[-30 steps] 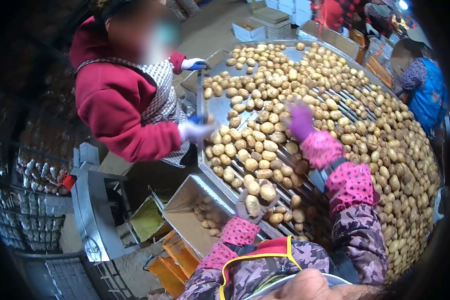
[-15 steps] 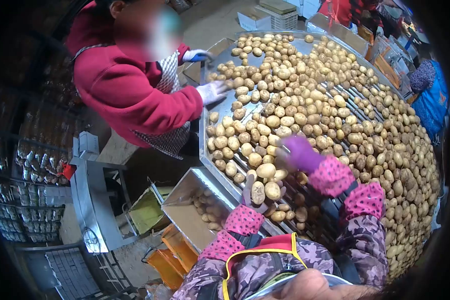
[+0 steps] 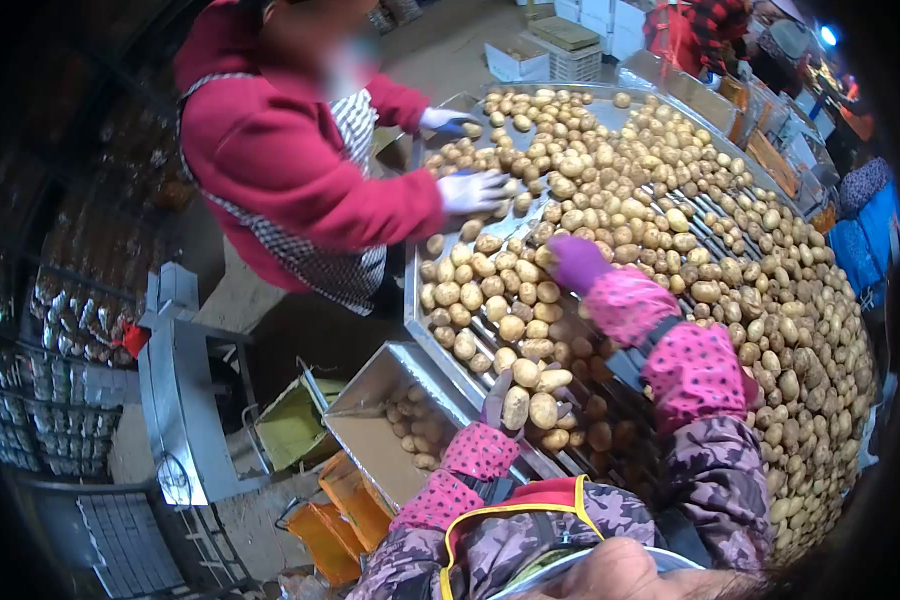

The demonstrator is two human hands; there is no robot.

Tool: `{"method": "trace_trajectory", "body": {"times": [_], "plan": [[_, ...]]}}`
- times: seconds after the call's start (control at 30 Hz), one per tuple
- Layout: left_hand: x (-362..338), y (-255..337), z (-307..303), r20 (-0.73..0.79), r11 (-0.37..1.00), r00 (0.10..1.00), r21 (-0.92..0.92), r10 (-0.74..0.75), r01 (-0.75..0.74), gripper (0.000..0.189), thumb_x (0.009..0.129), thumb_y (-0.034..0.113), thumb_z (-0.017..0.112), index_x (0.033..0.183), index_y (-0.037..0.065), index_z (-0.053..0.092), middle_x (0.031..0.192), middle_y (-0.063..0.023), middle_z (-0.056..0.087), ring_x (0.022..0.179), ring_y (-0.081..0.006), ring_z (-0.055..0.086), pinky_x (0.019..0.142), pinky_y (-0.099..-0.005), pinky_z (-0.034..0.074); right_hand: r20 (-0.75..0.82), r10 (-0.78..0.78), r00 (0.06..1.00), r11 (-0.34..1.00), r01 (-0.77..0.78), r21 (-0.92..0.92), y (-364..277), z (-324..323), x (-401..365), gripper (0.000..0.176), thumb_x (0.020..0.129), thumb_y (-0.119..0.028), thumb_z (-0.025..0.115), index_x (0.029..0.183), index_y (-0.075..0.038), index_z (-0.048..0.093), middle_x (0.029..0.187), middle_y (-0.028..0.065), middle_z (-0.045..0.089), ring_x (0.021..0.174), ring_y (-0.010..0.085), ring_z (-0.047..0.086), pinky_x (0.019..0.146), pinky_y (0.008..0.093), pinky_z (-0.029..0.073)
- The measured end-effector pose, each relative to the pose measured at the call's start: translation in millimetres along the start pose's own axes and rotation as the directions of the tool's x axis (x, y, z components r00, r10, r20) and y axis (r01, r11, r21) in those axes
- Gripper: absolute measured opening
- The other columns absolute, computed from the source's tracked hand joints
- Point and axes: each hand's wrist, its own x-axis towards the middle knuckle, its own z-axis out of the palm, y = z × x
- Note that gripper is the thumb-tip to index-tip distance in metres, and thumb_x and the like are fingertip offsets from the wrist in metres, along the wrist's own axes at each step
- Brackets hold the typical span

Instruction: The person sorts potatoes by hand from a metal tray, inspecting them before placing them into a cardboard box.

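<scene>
My left hand, in a dark glove with a pink dotted sleeve cover, cradles several pale potatoes at the near edge of the metal sorting table. Its fingers curl round them from both sides. Farther up the table, my right hand wears a purple glove and reaches in among the spread potatoes. Its fingers bend down round a potato at the fingertips, which are partly covered. Dark rollers with gaps show under my right forearm.
Across the left side a person in a red top handles potatoes with white-gloved hands. A box holding potatoes stands against the near left edge. Orange crates sit below it. Potatoes are heaped along the right.
My right hand has moved up and left across the potatoes. My left hand stays near the edge with its potatoes. The other person's hands have shifted right over the table.
</scene>
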Motion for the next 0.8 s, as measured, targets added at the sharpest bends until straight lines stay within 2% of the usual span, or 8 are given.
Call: {"method": "trace_trajectory", "body": {"times": [0.2, 0.27, 0.37, 0.43, 0.5, 0.57, 0.63, 0.8], "plan": [[20, -1, -40, -0.196, 0.927, 0.953, 0.342, 0.233, -0.156, 0.06, 0.105, 0.05, 0.047, 0.151, 0.01, 0.044, 0.149, -0.0218, 0.051, 0.117, -0.0479, 0.06, 0.103, -0.0708, 0.044, 0.169, 0.214, 0.962, 0.964, -0.18, -0.195, -22, 54, 61, 0.031, 0.1, -0.025, 0.054, 0.128, -0.018, 0.064, 0.124, 0.0183, 0.063, 0.114, 0.0323, 0.067, 0.087, 0.0469, 0.056], [11, 2, -34, -0.105, 0.974, 0.992, 0.22, 0.074, -0.049, 0.061, 0.105, 0.051, 0.046, 0.151, 0.01, 0.044, 0.149, -0.023, 0.05, 0.117, -0.0483, 0.061, 0.101, -0.0697, 0.046, 0.138, 0.186, 0.973, 0.975, -0.165, -0.15, -12, 53, 51, 0.032, 0.096, -0.031, 0.06, 0.124, -0.016, 0.067, 0.123, 0.0181, 0.066, 0.113, 0.0312, 0.068, 0.088, 0.0458, 0.056], [6, 4, -13, 0.012, 0.99, 0.998, 0.134, -0.056, 0.054, 0.062, 0.106, 0.053, 0.043, 0.151, 0.01, 0.043, 0.151, -0.0253, 0.048, 0.117, -0.0503, 0.06, 0.099, -0.0708, 0.047, -0.062, 0.108, 0.992, 0.95, -0.085, 0.302, 29, 19, 9, 0.037, 0.09, -0.032, 0.068, 0.122, -0.014, 0.067, 0.113, 0.0175, 0.071, 0.105, 0.0318, 0.071, 0.088, 0.0442, 0.056], [6, 4, -11, 0.048, 0.989, 0.997, 0.136, -0.06, 0.053, 0.064, 0.106, 0.054, 0.043, 0.151, 0.009, 0.042, 0.152, -0.0253, 0.047, 0.118, -0.0513, 0.06, 0.099, -0.0713, 0.047, -0.443, 0.266, 0.856, 0.85, 0.008, 0.527, 70, 10, 19, 0.042, 0.085, -0.032, 0.073, 0.119, -0.01, 0.066, 0.102, 0.0166, 0.073, 0.097, 0.0333, 0.071, 0.086, 0.0433, 0.056], [6, 4, -10, 0.082, 0.994, 0.993, 0.079, -0.088, 0.082, 0.065, 0.106, 0.053, 0.044, 0.152, 0.008, 0.041, 0.152, -0.0255, 0.047, 0.118, -0.0515, 0.06, 0.099, -0.0713, 0.047, -0.512, 0.36, 0.78, 0.923, -0.219, 0.316, 116, -27, 35, 0.048, 0.084, -0.037, 0.076, 0.118, -0.006, 0.066, 0.1, 0.0189, 0.072, 0.096, 0.0317, 0.071, 0.087, 0.0437, 0.056], [10, 5, -19, 0.065, 0.995, 0.994, 0.055, -0.089, 0.086, 0.066, 0.106, 0.053, 0.043, 0.153, 0.007, 0.039, 0.153, -0.0269, 0.045, 0.116, -0.0513, 0.061, 0.098, -0.0727, 0.047, -0.208, 0.307, 0.929, 0.947, -0.32, -0.032, 183, -39, 51, 0.065, 0.081, -0.044, 0.076, 0.132, -0.005, 0.064, 0.122, 0.0215, 0.069, 0.117, 0.0347, 0.067, 0.1, 0.0432, 0.053], [9, 5, -11, 0.063, 0.992, 0.994, 0.092, -0.092, 0.086, 0.066, 0.106, 0.053, 0.043, 0.154, 0.007, 0.039, 0.153, -0.0274, 0.045, 0.115, -0.0505, 0.062, 0.098, -0.0725, 0.047, 0.189, 0.376, 0.907, 0.924, -0.383, -0.001, 205, -57, 57, 0.076, 0.075, -0.049, 0.081, 0.134, -0.006, 0.063, 0.131, 0.0216, 0.066, 0.124, 0.0344, 0.063, 0.104, 0.0423, 0.049], [9, 4, -4, -0.06, 0.985, 0.993, 0.136, -0.101, 0.109, 0.063, 0.108, 0.051, 0.04, 0.154, 0.008, 0.039, 0.148, -0.0259, 0.052, 0.113, -0.0491, 0.063, 0.092, -0.069, 0.052, 0.409, 0.249, 0.878, 0.952, -0.299, 0.063, 219, -63, 44, 0.08, 0.071, -0.051, 0.083, 0.134, -0.006, 0.063, 0.131, 0.0202, 0.067, 0.123, 0.0348, 0.064, 0.103, 0.042, 0.05]]}}
